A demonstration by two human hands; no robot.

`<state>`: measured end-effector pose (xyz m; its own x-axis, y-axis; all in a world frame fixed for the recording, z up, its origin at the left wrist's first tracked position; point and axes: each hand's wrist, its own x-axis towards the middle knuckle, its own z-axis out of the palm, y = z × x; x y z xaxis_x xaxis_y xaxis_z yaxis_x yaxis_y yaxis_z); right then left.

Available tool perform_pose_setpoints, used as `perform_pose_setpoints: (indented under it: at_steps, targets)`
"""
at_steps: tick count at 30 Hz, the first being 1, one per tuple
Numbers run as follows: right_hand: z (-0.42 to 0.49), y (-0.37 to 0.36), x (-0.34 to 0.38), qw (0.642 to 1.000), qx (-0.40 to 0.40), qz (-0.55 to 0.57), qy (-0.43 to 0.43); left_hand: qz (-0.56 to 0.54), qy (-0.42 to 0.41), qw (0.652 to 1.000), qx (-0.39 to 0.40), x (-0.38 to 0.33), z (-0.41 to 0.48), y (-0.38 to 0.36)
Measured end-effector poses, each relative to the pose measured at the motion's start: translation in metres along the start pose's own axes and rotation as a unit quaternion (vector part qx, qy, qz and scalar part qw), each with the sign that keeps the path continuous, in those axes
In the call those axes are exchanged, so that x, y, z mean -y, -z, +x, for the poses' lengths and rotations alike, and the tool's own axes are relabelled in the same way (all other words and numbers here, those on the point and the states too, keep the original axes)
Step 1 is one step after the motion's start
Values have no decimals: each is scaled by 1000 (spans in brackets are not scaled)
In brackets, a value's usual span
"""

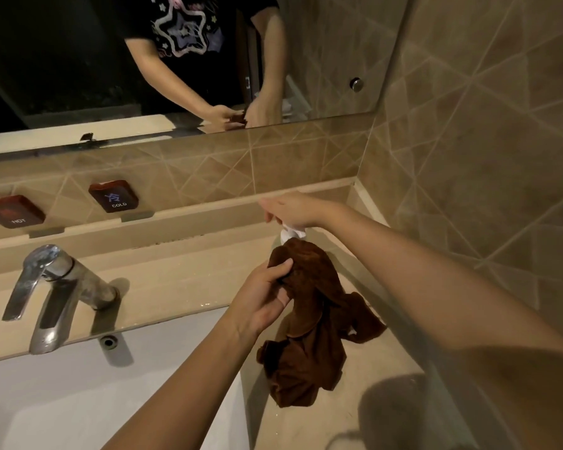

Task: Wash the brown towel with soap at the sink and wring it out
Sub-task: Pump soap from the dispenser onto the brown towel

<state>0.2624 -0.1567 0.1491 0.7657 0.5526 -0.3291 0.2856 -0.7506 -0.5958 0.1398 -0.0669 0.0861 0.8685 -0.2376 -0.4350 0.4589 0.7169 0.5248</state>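
By L hand [267, 297] the towel [309, 336] is gripped near its top, fingers curled round a fold; rest is draped on tabletop [182, 271] beside sink [78, 401]. In R hand [293, 209] a white lump [291, 233] is pinched, touching towel top.

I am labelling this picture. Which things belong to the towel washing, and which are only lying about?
For the job: brown towel, left hand gripping it, right hand holding a small white object, faucet, sink.
Just there: HOT plate, COLD plate, mirror.
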Motion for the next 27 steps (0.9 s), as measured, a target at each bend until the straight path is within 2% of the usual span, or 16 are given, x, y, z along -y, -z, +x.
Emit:
perform_pose_setpoints:
  at_steps: [3,8,15,27]
  targets:
    - [9,-6,-11,998,-8,58,-5,-23,-12,1000,4,-2,5,4]
    - [21,-10,-17,999,-5,35,-14,-41,-11,999,16,2,14,5]
    - [27,-17,-25,998,-40,42,-15,-72,-13,996,44,9,22,11]
    - [24,-24,-29,996,-75,50,-23,-99,-5,994,42,11,20,15]
